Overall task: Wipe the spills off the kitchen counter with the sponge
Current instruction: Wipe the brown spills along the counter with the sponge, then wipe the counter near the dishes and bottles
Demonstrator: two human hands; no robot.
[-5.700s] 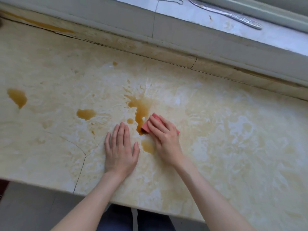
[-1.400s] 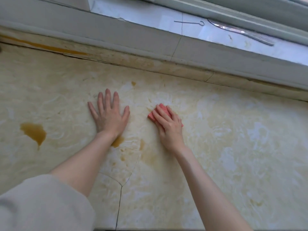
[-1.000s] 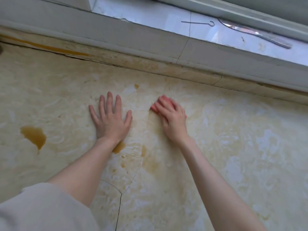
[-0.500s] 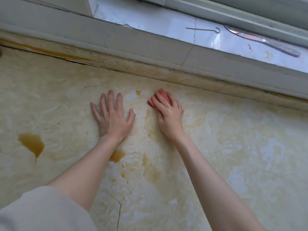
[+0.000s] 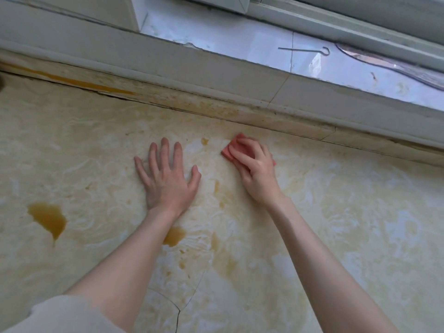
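right hand, grasping the pink sponge, has pushed toward 12 o'clock; left hand stays flat, fingers released; brown puddle at 9 o'clock remains.

A pale windowsill runs along the back, above a stained, grimy ledge. On the sill lies a thin wire hook, its loop end to the right. Just right of it lies a long shiny metal piece, running off the right edge. A window frame borders the sill behind.
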